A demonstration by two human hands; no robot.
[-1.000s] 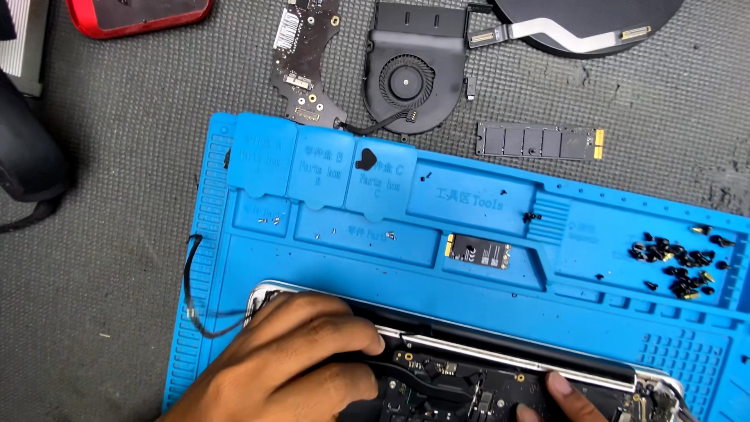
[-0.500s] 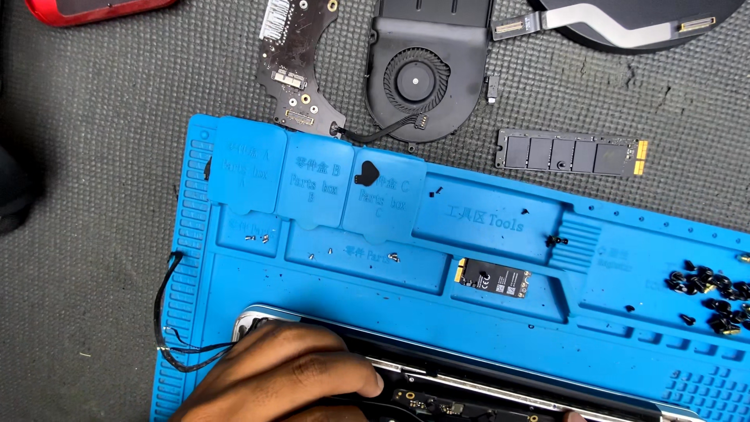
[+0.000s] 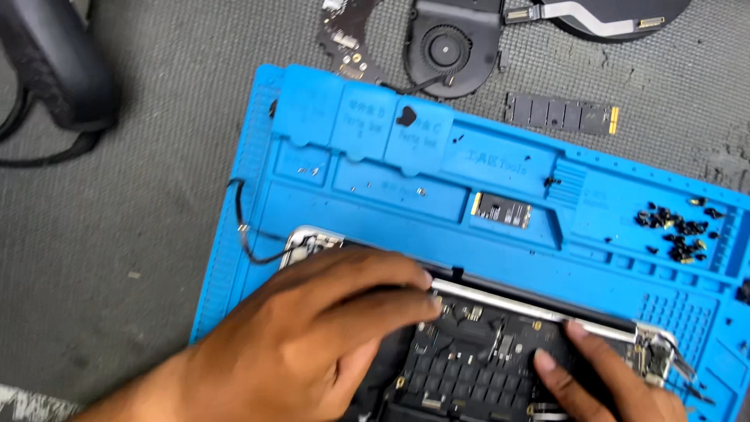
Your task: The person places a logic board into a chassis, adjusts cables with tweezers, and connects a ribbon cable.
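Where the grey table [image 3: 117, 234] lies bare at the far left, a black padded object [image 3: 58, 66] sits at the top corner. Next comes the blue silicone work mat [image 3: 312, 195], with a thin black cable [image 3: 246, 227] looping off its left edge. On the mat's near part lies an opened laptop chassis [image 3: 484, 344], its silver hinge edge running across. The left hand [image 3: 312, 336] rests flat on the chassis's left end, fingers spread and stretched toward the middle, gripping nothing. Beyond the mat, at the top, lie a small circuit board [image 3: 344, 39], a round black fan [image 3: 449, 47] and a dark plate with a flat ribbon cable [image 3: 601, 16]. A long memory-type card [image 3: 562, 113] lies just right of the fan. A small black chip card [image 3: 501, 209] sits in a mat compartment. The right hand [image 3: 601, 375] presses its fingertips on the chassis's right part, fingers curled loosely, holding nothing. A heap of black screws [image 3: 680, 230] lies on the mat's right side.
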